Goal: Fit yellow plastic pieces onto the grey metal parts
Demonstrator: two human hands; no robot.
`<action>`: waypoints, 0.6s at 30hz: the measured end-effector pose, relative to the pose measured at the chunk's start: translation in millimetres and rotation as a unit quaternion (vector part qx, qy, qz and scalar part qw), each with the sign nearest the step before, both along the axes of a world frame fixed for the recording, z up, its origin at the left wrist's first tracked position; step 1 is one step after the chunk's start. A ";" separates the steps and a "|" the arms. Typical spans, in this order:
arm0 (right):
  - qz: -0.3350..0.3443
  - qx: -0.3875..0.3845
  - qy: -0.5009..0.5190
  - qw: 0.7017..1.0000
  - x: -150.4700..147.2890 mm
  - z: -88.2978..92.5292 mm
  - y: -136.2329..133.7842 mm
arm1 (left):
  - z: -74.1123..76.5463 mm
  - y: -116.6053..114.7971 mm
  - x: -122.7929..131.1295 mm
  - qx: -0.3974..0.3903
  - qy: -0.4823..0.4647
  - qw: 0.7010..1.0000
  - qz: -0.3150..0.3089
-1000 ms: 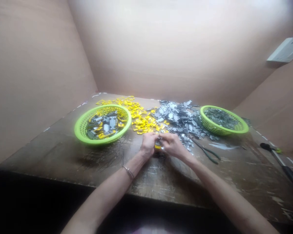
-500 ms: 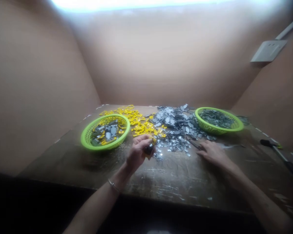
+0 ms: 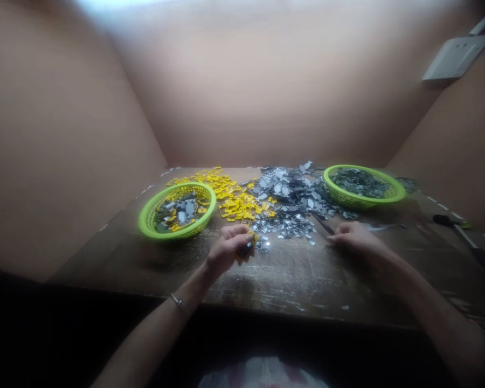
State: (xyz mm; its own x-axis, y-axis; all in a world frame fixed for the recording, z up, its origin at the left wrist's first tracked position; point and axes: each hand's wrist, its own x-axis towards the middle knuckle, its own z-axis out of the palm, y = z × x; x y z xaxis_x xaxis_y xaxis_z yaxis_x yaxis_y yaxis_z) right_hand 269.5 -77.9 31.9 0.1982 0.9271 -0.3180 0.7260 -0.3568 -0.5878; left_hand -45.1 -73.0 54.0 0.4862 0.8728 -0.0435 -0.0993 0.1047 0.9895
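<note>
My left hand (image 3: pixel 225 248) is closed on a small yellow-and-black part (image 3: pixel 246 249), held above the front middle of the table. In my right hand (image 3: pixel 354 237), fingers pinch a thin, dark, pointed tool (image 3: pixel 324 225); its tip points away to the left, toward the metal pieces. Blur hides the exact kind of tool. Beyond my hands lie a heap of yellow plastic parts (image 3: pixel 242 206) and a heap of grey metal plates (image 3: pixel 281 186). Smaller shiny pieces (image 3: pixel 295 227) are scattered in front of the plates.
A green basket (image 3: pixel 145 223) at left holds mixed yellow and grey parts. Another green basket (image 3: pixel 396 195) at right contains small grey pieces. A long black-handled tool (image 3: pixel 466 242) lies at the right edge. Walls (image 3: pixel 262 108) enclose the table's back and sides.
The camera view has tilted and shifted slightly. My right fingers have drawn together around the dark tool. My left hand still holds the yellow-and-black part, turned a little.
</note>
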 end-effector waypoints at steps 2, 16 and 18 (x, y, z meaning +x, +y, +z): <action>-0.013 0.003 0.134 0.991 -8.2 7.6 -8.5 | -3.2 2.5 3.8 -0.009 0.006 1.000 -0.006; 0.059 -0.027 0.458 0.887 -63.0 13.9 -19.3 | -17.8 9.1 15.6 -0.041 0.001 0.999 -0.021; 0.087 -0.024 0.472 0.877 -71.0 16.8 -24.7 | -18.8 9.1 14.0 -0.041 -0.004 0.999 -0.019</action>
State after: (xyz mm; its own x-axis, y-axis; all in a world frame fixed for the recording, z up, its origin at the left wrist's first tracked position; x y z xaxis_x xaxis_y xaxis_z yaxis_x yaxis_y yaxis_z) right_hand 198.5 -102.7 48.7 -0.3185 0.8980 -0.3036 -0.0301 -0.3297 -0.9436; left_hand -31.1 -63.9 35.2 0.5199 0.8471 -0.1097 -0.1017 0.1889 0.9767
